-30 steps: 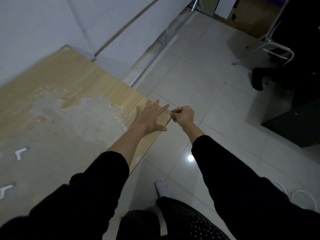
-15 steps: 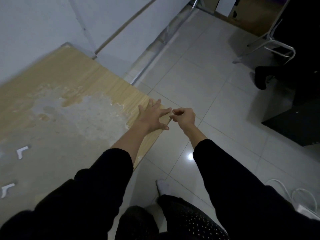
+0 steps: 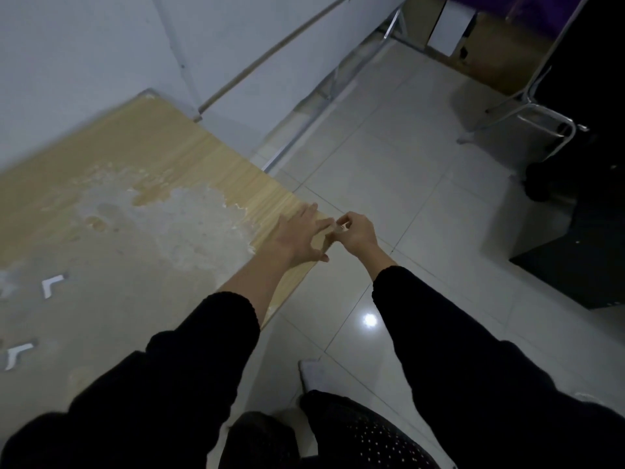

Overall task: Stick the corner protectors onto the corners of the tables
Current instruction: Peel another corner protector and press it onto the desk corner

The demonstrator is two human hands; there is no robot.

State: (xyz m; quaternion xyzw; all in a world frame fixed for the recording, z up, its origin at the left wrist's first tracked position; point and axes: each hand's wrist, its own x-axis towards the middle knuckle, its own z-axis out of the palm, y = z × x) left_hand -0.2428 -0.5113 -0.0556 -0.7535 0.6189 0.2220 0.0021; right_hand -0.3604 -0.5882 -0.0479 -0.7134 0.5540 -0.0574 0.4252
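You are looking down at a wooden table (image 3: 176, 157) whose near right corner juts out toward the tiled floor (image 3: 389, 170). Your left hand (image 3: 299, 236) lies flat on the tabletop at that corner, fingers straight and spread, pointing toward the corner tip. Your right hand (image 3: 355, 231) hangs just off the table edge beside it, fingers curled, thumb and forefinger pinching something small and pale right at the corner; it is too small and blurred to tell whether that is a corner protector or its backing, or which way it points. Two white corner protectors lie loose on the table far to your left, well apart from your hands: the upper protector (image 3: 52, 284) and the lower protector (image 3: 18, 356), each an L shape with its bend pointing left and its arms opening right. The table's right edge runs diagonally from the far corner by the wall (image 3: 84, 62) down to your hands, then back toward your body. Beyond that edge the floor is open tile; a metal chair frame (image 3: 541, 113) and a dark cabinet (image 3: 581, 265) stand further right.
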